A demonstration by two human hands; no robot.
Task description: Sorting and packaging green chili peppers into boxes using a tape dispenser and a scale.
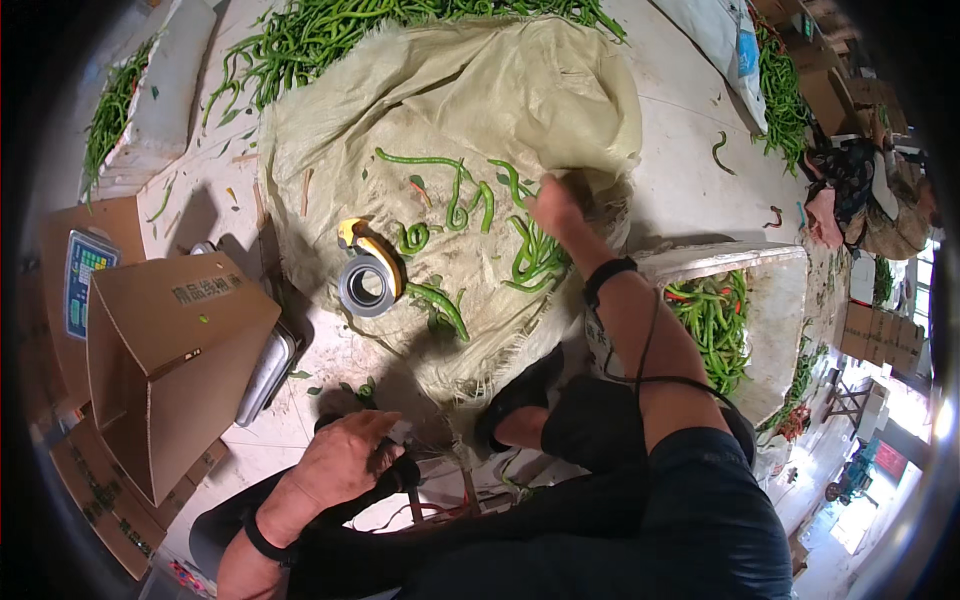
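Observation:
My right hand (555, 206) is over the right part of a pale woven plastic sheet (450, 97), its fingers curled at a fold. Whether it grips the sheet or a pepper is hidden. Just below it lies a cluster of long green peppers (536, 255). More curled green peppers (457, 199) are scattered mid-sheet with leaf bits. A yellow tape dispenser (390, 262) with a roll of tape (366, 286) lies at the sheet's left edge. Near my left knee, my left hand (345, 457) hangs with loosely bent fingers and holds nothing visible.
An open cardboard box (180, 330) sits on a metal scale platform (268, 371), beside a scale display (88, 281). White foam boxes (780, 322) (161, 97) hold peppers. A large pepper heap (315, 45) lies beyond the sheet. Another person (885, 187) is at far right.

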